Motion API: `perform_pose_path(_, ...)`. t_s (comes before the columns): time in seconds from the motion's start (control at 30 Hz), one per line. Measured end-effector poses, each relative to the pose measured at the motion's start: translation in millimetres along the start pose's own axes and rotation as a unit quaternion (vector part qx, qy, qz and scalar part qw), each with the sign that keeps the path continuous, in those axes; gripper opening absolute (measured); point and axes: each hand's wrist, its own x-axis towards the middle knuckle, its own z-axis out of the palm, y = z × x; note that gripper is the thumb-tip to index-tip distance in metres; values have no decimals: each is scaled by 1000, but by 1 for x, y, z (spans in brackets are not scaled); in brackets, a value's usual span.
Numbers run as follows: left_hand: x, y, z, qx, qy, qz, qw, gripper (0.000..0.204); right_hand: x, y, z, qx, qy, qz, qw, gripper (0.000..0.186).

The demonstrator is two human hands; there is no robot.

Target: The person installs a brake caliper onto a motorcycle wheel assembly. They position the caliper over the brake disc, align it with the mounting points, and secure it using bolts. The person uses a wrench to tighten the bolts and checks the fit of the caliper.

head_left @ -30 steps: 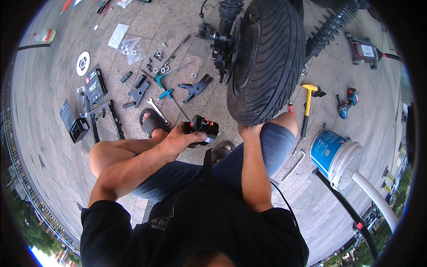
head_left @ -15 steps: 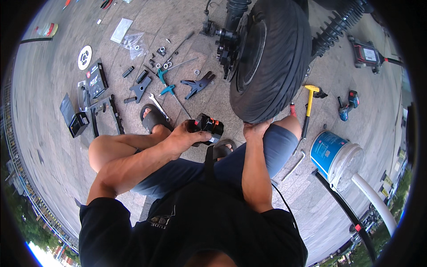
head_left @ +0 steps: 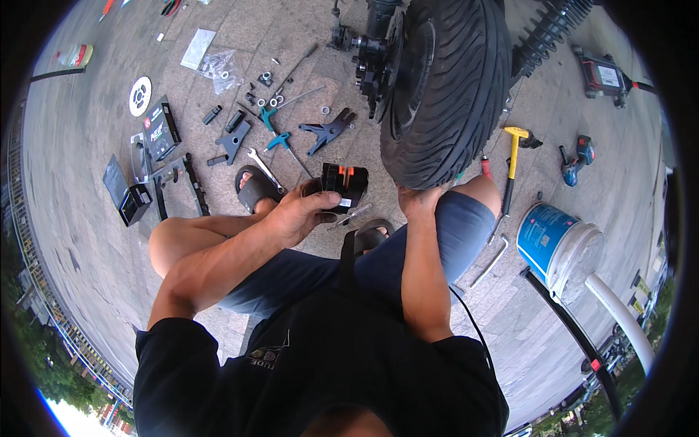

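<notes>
My left hand (head_left: 300, 213) grips a small black part with orange marks (head_left: 344, 183), held just left of a big black tyre (head_left: 451, 87). My right hand (head_left: 419, 200) presses against the bottom of that tyre, fingers curled on the tread. The wheel stands upright on the paved ground, its hub and metal fittings (head_left: 371, 51) facing left. I squat with both knees bent, black sandals (head_left: 256, 188) on my feet.
Spread over the pavement to the left are wrenches, teal-handled T-keys (head_left: 275, 130), black brackets (head_left: 326, 133), small boxes (head_left: 160, 130) and a brake disc (head_left: 139, 96). A yellow hammer (head_left: 512, 156), a drill (head_left: 577, 159), a blue-and-white bucket (head_left: 557, 244) and a shock spring (head_left: 546, 36) lie on the right.
My left hand has lifted the black part slightly up and toward the tyre. The view has shifted, so the wheel sits higher in the picture. My right hand stays on the tyre.
</notes>
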Motion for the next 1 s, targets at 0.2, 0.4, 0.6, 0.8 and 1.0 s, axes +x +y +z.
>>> perform_pose_path(0.2,5,1,-8,-49,-38,-23,998,69,3,0,2,0,41,-50,998,59)
perform_pose_path(0.4,3,10,-8,-150,-112,-49,981,77,12,-1,-8,-45,91,-73,992,65)
perform_pose_path(0.6,0,14,0,-174,-180,-28,968,78,12,-1,-6,-51,140,-55,987,66)
perform_pose_path(0.8,-2,11,1,-179,-174,-28,968,77,11,1,0,-26,61,-55,996,62)
perform_pose_path(1.0,2,8,-8,-161,-142,-18,976,75,9,3,6,19,2,-50,999,53)
